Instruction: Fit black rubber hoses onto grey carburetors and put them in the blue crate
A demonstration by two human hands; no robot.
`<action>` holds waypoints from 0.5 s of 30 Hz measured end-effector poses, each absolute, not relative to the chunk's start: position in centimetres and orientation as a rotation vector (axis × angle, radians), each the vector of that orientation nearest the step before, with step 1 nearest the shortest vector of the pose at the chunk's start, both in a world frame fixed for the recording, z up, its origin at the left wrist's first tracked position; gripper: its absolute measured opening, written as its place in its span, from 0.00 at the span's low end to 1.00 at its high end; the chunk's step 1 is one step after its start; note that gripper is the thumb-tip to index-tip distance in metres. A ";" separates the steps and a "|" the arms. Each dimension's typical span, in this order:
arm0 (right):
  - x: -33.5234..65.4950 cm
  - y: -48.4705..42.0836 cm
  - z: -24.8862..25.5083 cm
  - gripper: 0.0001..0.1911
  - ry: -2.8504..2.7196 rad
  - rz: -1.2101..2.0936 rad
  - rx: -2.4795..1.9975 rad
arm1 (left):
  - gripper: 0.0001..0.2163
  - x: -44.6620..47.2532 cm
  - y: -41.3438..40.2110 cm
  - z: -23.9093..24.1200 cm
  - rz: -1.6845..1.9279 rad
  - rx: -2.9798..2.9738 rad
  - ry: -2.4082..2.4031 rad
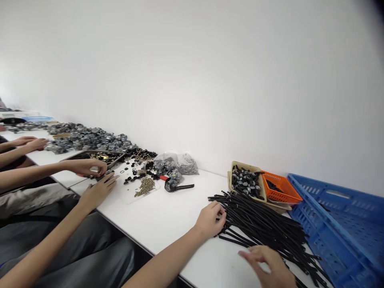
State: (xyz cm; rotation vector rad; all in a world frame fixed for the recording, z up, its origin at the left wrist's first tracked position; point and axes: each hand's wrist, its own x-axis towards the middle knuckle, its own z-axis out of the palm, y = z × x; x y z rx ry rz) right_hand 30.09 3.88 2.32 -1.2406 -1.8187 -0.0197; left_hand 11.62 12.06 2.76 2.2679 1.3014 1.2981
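My left hand [211,220] is at the left end of a pile of long black tubes [261,224], its fingers curled inward. What they hold, if anything, is hidden behind them. Nearer to me, over the front of the table, my right hand [270,266] has thumb and forefinger drawn together in a pinch, somewhat blurred; nothing between the tips can be made out. The tubes lie loosely side by side, running from beside my left hand toward the lower right. Behind them, a beige basket [232,172] holds small black and grey parts.
An orange basket [295,197] and a large blue crate [330,230] stand at the right. Left are brass-coloured parts [145,187], a grey device with black strap [172,185], plastic bags [187,164] and heaped grey parts [93,138]. Co-workers' hands [100,190] work at the left.
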 end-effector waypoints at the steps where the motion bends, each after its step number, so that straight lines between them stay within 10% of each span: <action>1: 31.2 4.9 3.3 0.18 -1.780 -0.011 -1.334 | 0.04 11.3 12.3 3.1 1.303 2.268 1.342; 15: 35.9 14.3 5.8 0.19 -1.772 0.024 -1.347 | 0.17 -5.3 18.4 4.5 0.906 1.665 2.547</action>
